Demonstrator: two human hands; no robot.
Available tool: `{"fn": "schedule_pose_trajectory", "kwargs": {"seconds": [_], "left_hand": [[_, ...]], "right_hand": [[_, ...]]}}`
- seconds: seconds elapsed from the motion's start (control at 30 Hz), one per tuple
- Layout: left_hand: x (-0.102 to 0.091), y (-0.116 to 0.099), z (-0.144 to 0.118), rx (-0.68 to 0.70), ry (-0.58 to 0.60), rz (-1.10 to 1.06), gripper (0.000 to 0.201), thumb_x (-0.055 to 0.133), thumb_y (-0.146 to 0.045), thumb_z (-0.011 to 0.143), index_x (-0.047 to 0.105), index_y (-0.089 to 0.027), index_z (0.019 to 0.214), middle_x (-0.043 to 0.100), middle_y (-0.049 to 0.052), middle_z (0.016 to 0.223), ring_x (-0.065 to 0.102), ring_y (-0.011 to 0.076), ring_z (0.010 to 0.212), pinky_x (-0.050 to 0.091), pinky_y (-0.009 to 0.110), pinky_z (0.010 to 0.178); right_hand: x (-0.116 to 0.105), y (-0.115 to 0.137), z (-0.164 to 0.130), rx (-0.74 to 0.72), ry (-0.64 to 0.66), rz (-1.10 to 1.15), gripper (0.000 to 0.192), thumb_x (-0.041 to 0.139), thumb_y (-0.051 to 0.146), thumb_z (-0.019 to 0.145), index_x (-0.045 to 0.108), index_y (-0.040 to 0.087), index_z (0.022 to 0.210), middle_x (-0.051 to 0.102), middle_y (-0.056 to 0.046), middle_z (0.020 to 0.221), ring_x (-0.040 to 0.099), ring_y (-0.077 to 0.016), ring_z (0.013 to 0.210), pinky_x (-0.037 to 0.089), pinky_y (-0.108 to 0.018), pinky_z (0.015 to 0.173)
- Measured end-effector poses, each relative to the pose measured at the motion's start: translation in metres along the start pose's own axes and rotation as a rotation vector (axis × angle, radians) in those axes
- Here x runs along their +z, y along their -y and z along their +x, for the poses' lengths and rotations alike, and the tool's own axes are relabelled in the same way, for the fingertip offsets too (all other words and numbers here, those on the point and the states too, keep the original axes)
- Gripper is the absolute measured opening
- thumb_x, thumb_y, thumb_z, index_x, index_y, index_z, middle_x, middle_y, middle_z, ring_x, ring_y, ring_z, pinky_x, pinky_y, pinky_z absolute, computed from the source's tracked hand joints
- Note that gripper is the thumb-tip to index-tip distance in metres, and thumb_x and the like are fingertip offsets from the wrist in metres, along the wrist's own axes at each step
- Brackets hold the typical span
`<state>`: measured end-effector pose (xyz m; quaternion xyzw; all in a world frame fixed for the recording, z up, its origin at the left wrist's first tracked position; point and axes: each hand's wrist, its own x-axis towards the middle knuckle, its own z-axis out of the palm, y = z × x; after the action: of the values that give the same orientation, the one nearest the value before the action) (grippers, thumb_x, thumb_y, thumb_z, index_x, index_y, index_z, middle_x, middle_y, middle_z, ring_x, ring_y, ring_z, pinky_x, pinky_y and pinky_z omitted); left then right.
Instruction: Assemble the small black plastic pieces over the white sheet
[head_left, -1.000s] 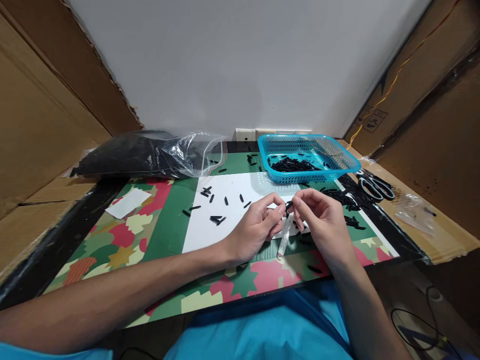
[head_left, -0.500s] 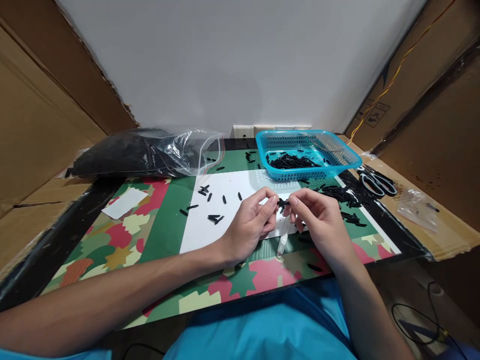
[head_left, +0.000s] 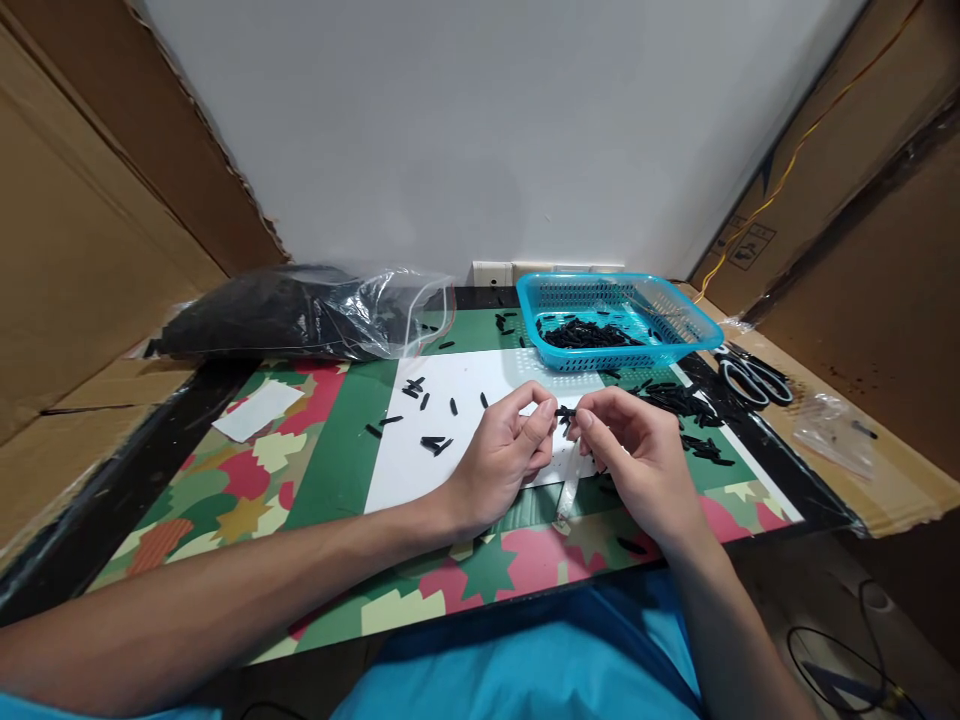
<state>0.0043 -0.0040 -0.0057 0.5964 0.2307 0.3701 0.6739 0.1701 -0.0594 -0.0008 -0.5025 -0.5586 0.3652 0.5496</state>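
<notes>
My left hand (head_left: pixel 512 440) and my right hand (head_left: pixel 634 455) meet over the paper-covered table. Between their fingertips is a small black piece (head_left: pixel 565 412) with short prongs sticking out. Thumb and forefinger of my left hand pinch its left side, while my right fingers pinch its right side. Below them, a narrow clear plastic strip or tube (head_left: pixel 568 497) slants down to the patterned paper; the right fingers hide its upper end. Loose small black slim pieces (head_left: pixel 433 444) lie on the white sheet (head_left: pixel 390 470) left of my hands, and more black pieces (head_left: pixel 679 402) are heaped to the right.
A blue perforated basket (head_left: pixel 630 358) at the back right holds many black pieces. A zip bag (head_left: pixel 300 310) full of black material lies back left. Black-and-white scissors (head_left: pixel 750 380) and a small clear bag (head_left: pixel 832 435) rest at right. Cardboard walls (head_left: pixel 75 180) flank the table.
The whole view has shifted slightly. Both hands stay together on the black piece, with only small finger movement.
</notes>
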Motion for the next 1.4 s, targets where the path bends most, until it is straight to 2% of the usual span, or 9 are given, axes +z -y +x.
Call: {"fn": "schedule_pose_trajectory", "kwargs": {"seconds": [0.5, 0.93, 1.13, 1.4], "left_hand": [[-0.0003, -0.0019, -0.0007, -0.017, 0.009, 0.069, 0.029, 0.048, -0.048, 0.106, 0.049, -0.022, 0.094, 0.039, -0.012, 0.051, 0.025, 0.0044, 0.041, 0.023, 0.015, 0.043], [-0.0009, 0.0008, -0.0015, -0.006, 0.064, 0.085, 0.028, 0.041, -0.046, 0.109, 0.047, -0.022, 0.095, 0.04, -0.011, 0.052, 0.027, 0.0058, 0.044, 0.025, 0.018, 0.046], [-0.0012, 0.0011, -0.0011, -0.02, 0.074, 0.067, 0.027, 0.041, -0.046, 0.109, 0.047, -0.023, 0.096, 0.04, -0.011, 0.052, 0.026, 0.0061, 0.044, 0.024, 0.019, 0.044], [-0.0012, -0.0004, -0.0014, -0.032, 0.073, 0.068, 0.029, 0.041, -0.048, 0.108, 0.046, -0.023, 0.095, 0.04, -0.011, 0.054, 0.026, 0.0067, 0.045, 0.024, 0.02, 0.045]], "right_hand": [[0.0003, 0.0013, -0.0013, -0.01, 0.014, 0.036, 0.02, 0.064, 0.036, 0.101, 0.07, 0.02, 0.091, 0.066, -0.002, 0.077, 0.059, -0.0143, 0.071, 0.044, -0.024, 0.059], [-0.0005, 0.0007, 0.0001, -0.045, 0.042, 0.059, 0.022, 0.063, 0.036, 0.103, 0.075, 0.019, 0.093, 0.064, 0.001, 0.074, 0.055, -0.0115, 0.065, 0.042, -0.023, 0.057], [0.0003, 0.0012, -0.0007, -0.04, 0.057, 0.068, 0.025, 0.062, 0.036, 0.103, 0.07, 0.019, 0.086, 0.063, 0.001, 0.074, 0.054, -0.0117, 0.065, 0.043, -0.024, 0.059], [0.0025, 0.0009, 0.0004, -0.035, 0.081, 0.033, 0.031, 0.057, 0.038, 0.105, 0.064, 0.018, 0.082, 0.055, 0.002, 0.067, 0.047, -0.0118, 0.061, 0.039, -0.025, 0.058]]}}
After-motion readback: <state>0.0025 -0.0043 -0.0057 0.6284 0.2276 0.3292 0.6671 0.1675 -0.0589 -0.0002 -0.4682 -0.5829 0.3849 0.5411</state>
